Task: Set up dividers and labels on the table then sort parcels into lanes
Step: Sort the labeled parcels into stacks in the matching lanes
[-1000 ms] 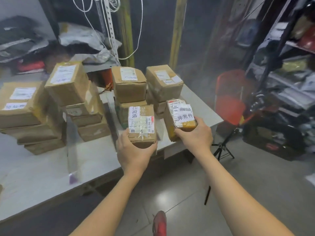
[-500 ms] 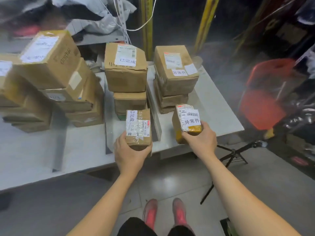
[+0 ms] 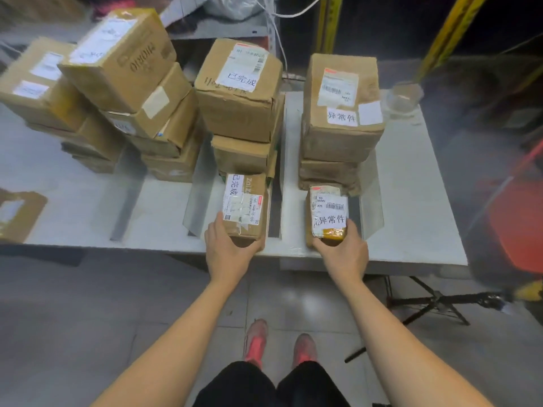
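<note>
My left hand (image 3: pixel 227 251) grips the near end of a small brown parcel (image 3: pixel 245 207) with a white label, resting at the front of the table (image 3: pixel 411 218) in the middle lane, before a stack of labelled boxes (image 3: pixel 239 92). My right hand (image 3: pixel 342 254) holds a small parcel with yellow tape (image 3: pixel 327 215) in the right lane, in front of another stack (image 3: pixel 342 113). Clear plastic dividers (image 3: pixel 280 171) stand between the lanes.
Several more cardboard boxes (image 3: pixel 117 83) are piled at the left of the table, and a flat parcel (image 3: pixel 17 212) lies at the far left edge. A tripod (image 3: pixel 435 301) stands on the floor at right. A red chair (image 3: pixel 517 227) sits beyond it.
Both parcels have gone from held above the table edge down into their lanes on the table. The view has tilted downward and shifted closer.
</note>
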Motion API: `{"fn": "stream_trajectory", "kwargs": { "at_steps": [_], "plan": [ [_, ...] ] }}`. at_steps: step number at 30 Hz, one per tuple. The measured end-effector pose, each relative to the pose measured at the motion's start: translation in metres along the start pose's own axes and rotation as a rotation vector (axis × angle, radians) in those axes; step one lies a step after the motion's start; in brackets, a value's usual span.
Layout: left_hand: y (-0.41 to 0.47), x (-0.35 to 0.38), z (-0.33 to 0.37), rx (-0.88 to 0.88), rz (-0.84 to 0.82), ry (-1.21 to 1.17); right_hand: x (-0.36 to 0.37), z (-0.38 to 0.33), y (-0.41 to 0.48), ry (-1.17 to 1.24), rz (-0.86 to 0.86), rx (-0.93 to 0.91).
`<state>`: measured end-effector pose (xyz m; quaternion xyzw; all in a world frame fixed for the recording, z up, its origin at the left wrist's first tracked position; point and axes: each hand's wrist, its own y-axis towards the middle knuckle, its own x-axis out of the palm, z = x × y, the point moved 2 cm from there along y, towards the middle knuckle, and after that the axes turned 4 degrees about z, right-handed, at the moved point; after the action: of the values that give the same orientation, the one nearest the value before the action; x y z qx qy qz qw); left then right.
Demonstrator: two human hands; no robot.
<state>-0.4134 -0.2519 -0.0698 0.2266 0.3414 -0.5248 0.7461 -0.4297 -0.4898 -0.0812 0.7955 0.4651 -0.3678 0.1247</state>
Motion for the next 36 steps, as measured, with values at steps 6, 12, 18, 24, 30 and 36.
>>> {"fn": "stream_trajectory", "kwargs": {
  "at_steps": [6, 12, 18, 24, 30, 36],
  "plan": [
    [-0.003, -0.01, 0.01, -0.012, -0.073, 0.093, -0.001, -0.006, 0.002, 0.017, -0.058, -0.036],
    [-0.001, -0.054, 0.027, 0.037, -0.052, 0.144, -0.019, -0.033, 0.004, -0.155, -0.094, -0.125],
    [0.01, -0.127, 0.028, 0.153, 0.126, 0.402, -0.02, -0.112, -0.017, -0.168, -0.084, -0.508],
    [0.027, -0.211, -0.021, 0.138, 0.16, 0.614, 0.014, -0.207, -0.066, -0.241, -0.188, -0.767],
    [0.048, -0.299, -0.101, 0.145, 0.168, 0.67, 0.068, -0.278, -0.139, -0.362, -0.208, -0.888],
    [0.075, -0.396, -0.191, 0.141, 0.19, 0.66, 0.13, -0.355, -0.225, -0.477, -0.191, -0.955]
  ]
}}
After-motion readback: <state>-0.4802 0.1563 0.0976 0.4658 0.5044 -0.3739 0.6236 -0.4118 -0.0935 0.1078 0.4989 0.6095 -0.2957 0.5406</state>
